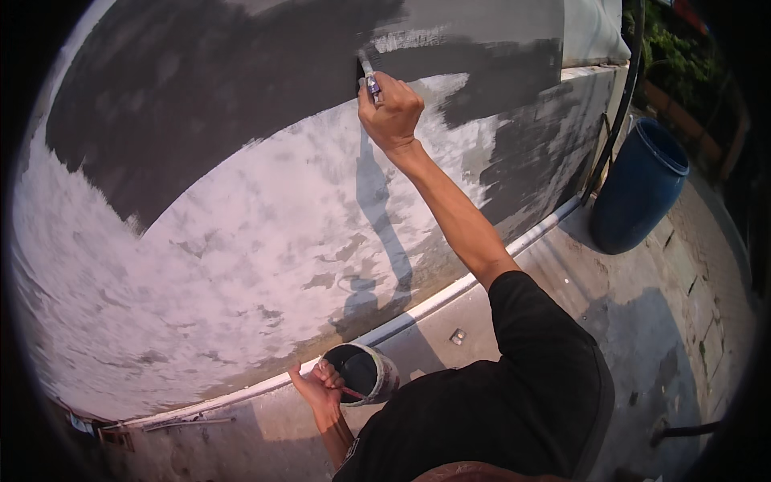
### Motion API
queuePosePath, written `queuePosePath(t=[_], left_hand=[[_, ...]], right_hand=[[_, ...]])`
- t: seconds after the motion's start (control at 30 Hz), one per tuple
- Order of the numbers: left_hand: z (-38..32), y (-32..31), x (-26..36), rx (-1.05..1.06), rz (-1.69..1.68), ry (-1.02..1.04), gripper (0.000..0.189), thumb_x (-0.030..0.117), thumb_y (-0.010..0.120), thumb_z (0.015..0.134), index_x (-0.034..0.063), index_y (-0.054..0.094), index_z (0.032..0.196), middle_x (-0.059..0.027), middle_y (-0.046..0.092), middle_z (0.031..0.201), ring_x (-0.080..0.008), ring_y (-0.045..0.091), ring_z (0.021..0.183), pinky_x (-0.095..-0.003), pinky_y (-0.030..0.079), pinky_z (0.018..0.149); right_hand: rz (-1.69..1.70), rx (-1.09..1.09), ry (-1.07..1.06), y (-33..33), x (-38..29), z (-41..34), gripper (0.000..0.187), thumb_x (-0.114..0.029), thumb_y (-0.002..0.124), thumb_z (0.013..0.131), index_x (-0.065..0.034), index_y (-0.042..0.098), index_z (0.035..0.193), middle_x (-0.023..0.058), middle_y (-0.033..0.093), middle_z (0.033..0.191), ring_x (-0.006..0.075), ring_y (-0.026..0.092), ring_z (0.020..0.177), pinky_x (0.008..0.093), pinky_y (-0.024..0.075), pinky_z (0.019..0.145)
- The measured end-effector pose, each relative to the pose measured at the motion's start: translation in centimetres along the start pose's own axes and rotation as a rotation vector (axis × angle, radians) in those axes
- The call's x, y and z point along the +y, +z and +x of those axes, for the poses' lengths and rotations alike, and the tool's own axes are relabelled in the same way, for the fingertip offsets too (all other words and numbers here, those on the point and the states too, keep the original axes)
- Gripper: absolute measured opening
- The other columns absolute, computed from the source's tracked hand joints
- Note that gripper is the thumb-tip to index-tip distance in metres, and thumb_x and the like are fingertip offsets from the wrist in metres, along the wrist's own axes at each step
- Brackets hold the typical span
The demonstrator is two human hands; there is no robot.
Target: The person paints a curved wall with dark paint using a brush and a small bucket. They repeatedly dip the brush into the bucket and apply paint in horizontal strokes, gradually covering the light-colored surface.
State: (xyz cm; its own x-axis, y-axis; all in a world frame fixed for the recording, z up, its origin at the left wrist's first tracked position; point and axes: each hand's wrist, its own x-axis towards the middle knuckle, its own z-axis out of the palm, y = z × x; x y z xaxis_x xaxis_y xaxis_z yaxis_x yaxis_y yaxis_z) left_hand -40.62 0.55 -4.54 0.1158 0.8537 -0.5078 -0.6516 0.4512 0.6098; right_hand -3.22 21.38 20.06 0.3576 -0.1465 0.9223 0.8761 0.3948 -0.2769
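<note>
My right hand point(391, 111) grips a paintbrush point(371, 83) by its handle, arm stretched out to the wall. The brush's bristles meet the wall in the dark grey paint point(253, 78), near the edge of a patchy whitish area point(271, 241). Low in front of my body, my left hand point(319, 385) is curled round the handle of a paint bucket point(385, 373). A red part of that handle shows beside my fingers. Dark grey paint point(358, 370) lies inside the bucket, below its smeared rim.
A white ledge or pipe point(433, 307) runs along the wall's foot. To the right, a blue plastic barrel point(638, 187) stands on the concrete ground point(560, 289) beside a dark pole point(620, 102). A small piece of litter point(458, 336) lies near the wall.
</note>
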Motion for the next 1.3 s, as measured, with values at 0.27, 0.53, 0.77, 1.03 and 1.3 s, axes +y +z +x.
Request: queuePosePath(t=[0.27,0.53,0.77,1.03,1.3], left_hand=[[-0.1,-1.4,2.6,0.003,0.031,-0.034,0.058,0.067,0.046,0.08,0.0096,0.047,0.07,0.0047,0.033,0.052,-0.0087,0.026,0.041,-0.0244,0.021,0.042],[-0.1,-2.7,4.5,-0.043,0.013,-0.045,0.058,0.067,0.046,0.081,0.0096,0.049,0.069,0.0056,0.032,0.051,-0.0095,0.027,0.041,-0.0251,0.021,0.041],[-0.5,-3.5,6.5,-0.155,0.118,-0.011,0.054,0.065,0.045,0.084,0.0114,0.046,0.077,0.0071,0.029,0.055,-0.0069,0.024,0.044,-0.023,0.02,0.044],[-1.0,-4.3,7.0,-0.173,0.138,-0.038,0.056,0.064,0.04,0.087,0.009,0.05,0.087,0.0072,0.029,0.06,-0.0053,0.023,0.047,-0.0228,0.02,0.047],[-3.4,-2.5,7.9,-0.287,0.152,-0.074,0.054,0.061,0.033,0.09,0.0094,0.051,0.09,0.0082,0.03,0.063,-0.0038,0.023,0.05,-0.0214,0.022,0.049]], right_hand=[[0.67,-0.288,0.4,2.9,-8.0,-2.6,0.014,-0.011,0.074,0.077,0.0021,0.071,0.082,0.0093,0.057,0.053,0.0111,0.049,0.045,0.0281,0.038,0.048],[-0.019,0.178,0.366,-7.2,10.7,5.5,0.019,-0.011,0.075,0.08,0.0056,0.072,0.087,0.0063,0.069,0.065,0.0097,0.062,0.058,0.0272,0.0485,0.058],[0.297,-0.054,0.506,-12.3,2.2,-1.0,0.017,-0.013,0.074,0.085,0.0039,0.072,0.09,0.0042,0.07,0.072,0.009,0.063,0.062,0.0235,0.0472,0.058],[0.428,-1.083,0.924,-16.2,-14.5,-17.1,0.011,-0.006,0.073,0.084,0.005,0.072,0.084,0.0045,0.069,0.07,0.0078,0.061,0.062,0.023,0.0474,0.056],[0.399,-1.411,0.673,-16.6,-21.3,-22.0,0.015,-0.01,0.074,0.079,0.0016,0.073,0.089,0.0085,0.067,0.064,0.0104,0.056,0.052,0.0287,0.0408,0.048]])
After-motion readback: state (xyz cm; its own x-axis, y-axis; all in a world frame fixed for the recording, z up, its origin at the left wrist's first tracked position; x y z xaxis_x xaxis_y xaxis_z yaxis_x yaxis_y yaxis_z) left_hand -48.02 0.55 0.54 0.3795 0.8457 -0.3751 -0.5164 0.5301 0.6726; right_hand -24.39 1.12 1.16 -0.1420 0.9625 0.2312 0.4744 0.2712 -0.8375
